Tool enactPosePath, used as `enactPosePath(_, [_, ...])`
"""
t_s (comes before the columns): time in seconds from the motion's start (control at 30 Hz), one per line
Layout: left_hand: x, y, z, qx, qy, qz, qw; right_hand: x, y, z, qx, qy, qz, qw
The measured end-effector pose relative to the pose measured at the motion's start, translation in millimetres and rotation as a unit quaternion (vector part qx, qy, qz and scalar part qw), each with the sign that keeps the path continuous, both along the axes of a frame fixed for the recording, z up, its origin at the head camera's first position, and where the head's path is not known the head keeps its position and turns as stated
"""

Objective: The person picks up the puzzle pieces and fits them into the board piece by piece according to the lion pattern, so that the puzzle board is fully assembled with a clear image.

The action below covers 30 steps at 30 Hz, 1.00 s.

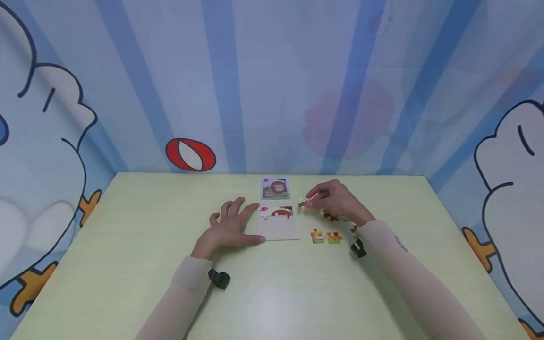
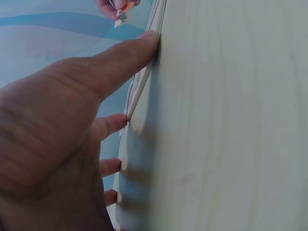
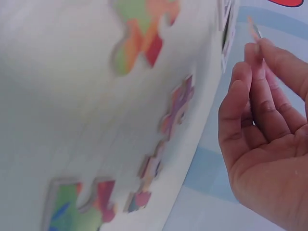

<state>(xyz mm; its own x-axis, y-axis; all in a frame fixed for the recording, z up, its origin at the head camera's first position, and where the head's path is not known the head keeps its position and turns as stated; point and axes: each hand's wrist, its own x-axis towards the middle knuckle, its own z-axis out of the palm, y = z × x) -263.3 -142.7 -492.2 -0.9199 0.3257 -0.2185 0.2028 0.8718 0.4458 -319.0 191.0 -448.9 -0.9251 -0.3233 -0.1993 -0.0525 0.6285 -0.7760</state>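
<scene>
A square puzzle board (image 1: 278, 230) lies on the table, its upper part filled with joined pieces and its lower part pale. My left hand (image 1: 229, 230) spreads its fingers along the board's left side, with thumb and index fingertip at the edge. In the left wrist view the thumb (image 2: 120, 60) rests against that edge. Right of the board, my right hand (image 1: 337, 200) pinches a small jigsaw piece (image 1: 302, 205) between thumb and fingertips. From the right wrist that piece (image 3: 254, 28) appears nearly edge-on, above the table.
Behind the board lies a lion picture card (image 1: 275, 189). Loose puzzle pieces lie to the right, including one yellow-green piece (image 1: 317, 236) and an orange one (image 1: 334, 237) near the front; others sit under the right hand. A patterned curtain (image 1: 272, 85) hangs behind the table (image 1: 272, 293).
</scene>
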Motion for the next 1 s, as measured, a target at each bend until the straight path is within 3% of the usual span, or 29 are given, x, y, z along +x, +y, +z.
enactPosePath(0.57, [0.8, -2.1, -1.2, -0.006, 0.009, -0.002, 0.9999, 8.9, -35.7, 8.5, -0.089, -0.013, 0.042, 0.995])
enactPosePath(1.0, [1.9, -1.4, 3.1, -0.009, 0.007, -0.005, 0.9999, 16.0, -61.2, -4.4, -0.119, -0.055, 0.011, 0.991])
